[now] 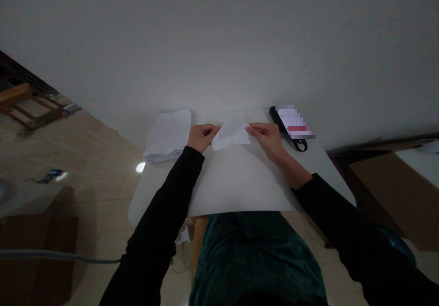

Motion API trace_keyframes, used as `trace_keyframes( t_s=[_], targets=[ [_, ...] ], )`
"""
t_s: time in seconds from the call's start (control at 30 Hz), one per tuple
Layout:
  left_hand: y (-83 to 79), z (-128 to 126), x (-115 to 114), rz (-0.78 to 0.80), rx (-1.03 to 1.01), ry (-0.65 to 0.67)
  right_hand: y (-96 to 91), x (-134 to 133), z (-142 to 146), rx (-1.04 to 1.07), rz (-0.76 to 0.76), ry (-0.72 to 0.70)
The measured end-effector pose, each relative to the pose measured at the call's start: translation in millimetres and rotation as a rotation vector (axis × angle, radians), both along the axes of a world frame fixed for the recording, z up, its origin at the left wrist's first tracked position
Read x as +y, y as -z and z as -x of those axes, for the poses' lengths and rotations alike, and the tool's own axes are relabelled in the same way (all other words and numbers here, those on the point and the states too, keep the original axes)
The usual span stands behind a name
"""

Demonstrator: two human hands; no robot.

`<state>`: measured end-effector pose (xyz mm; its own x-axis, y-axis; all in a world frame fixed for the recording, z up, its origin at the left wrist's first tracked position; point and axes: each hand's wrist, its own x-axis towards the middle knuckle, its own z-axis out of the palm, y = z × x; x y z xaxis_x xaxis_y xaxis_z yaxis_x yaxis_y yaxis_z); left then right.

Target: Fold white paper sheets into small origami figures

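A small folded sheet of white paper (232, 133) is held just above the far part of a white table (240, 182). My left hand (201, 136) pinches its left edge with the fingers curled. My right hand (267, 137) pinches its right corner between thumb and fingers. Both arms wear black sleeves and reach forward from my lap.
A stack of white paper (168, 134) lies at the table's far left. A black device with a strap (291, 130) lies at the far right against the white wall. A wooden chair (24, 104) and cardboard boxes (37, 242) stand on the tiled floor to the left.
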<state>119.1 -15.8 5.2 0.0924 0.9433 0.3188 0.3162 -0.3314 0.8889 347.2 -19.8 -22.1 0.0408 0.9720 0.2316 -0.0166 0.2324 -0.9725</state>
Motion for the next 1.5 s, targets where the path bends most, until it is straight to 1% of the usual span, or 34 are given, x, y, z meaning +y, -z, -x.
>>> trace_keyframes(
  t_s=[0.1, 0.17, 0.27, 0.37, 0.5, 0.57, 0.63, 0.7, 0.83, 0.9, 1.0, 1.07, 1.27, 1.37, 1.5],
  targets=[
    [3.6, 1.8, 2.8, -0.06, -0.023, -0.048, -0.8, 0.8, -1.5, 0.028, 0.007, 0.012],
    [4.5, 2.6, 3.2, -0.083, 0.012, -0.053, -0.5, 2.3, -2.5, 0.052, 0.019, 0.013],
    [4.8, 2.0, 1.9, -0.055, 0.044, -0.014, 0.0, 3.3, -2.8, 0.096, 0.028, 0.003],
    [6.3, -0.1, 0.8, 0.002, -0.043, -0.001, -3.5, -0.2, -2.0, 0.105, 0.023, -0.014],
    [5.6, -1.9, -1.3, 0.03, -0.109, 0.013, -14.6, -6.2, -4.0, 0.024, -0.067, -0.014],
    [3.0, -1.2, -2.5, 0.018, -0.11, 0.036, -18.7, -5.5, -8.0, -0.01, -0.116, -0.06],
    [0.1, 1.1, -2.5, 0.0, -0.121, 0.068, -20.4, -2.4, -13.9, -0.036, -0.122, -0.137],
    [-2.2, 5.0, -1.3, -0.029, -0.132, 0.058, -20.9, 0.7, -20.3, -0.037, -0.088, -0.218],
    [-5.3, 15.1, 0.2, -0.047, -0.056, 0.007, -25.3, 1.2, -29.0, 0.067, -0.03, -0.376],
    [-6.7, 18.8, -1.1, -0.031, -0.084, 0.059, -28.9, -0.8, -29.5, 0.068, -0.031, -0.391],
    [-7.7, 19.8, -4.1, -0.02, -0.18, 0.163, -31.2, -2.9, -26.7, 0.042, -0.046, -0.341],
    [-6.8, 17.7, -5.1, -0.031, -0.216, 0.173, -29.0, -2.7, -24.3, 0.035, -0.072, -0.3],
    [0.6, 6.5, -1.7, -0.008, -0.305, -0.007, -20.1, -1.1, -18.4, -0.127, -0.121, -0.195],
    [2.1, 0.3, -2.5, -0.044, -0.314, -0.091, -18.5, -1.4, -13.4, -0.055, -0.105, -0.12],
    [0.4, -9.2, -7.7, -0.116, -0.31, -0.197, -17.5, -0.9, -6.7, 0.079, -0.057, 0.038]
  ],
)
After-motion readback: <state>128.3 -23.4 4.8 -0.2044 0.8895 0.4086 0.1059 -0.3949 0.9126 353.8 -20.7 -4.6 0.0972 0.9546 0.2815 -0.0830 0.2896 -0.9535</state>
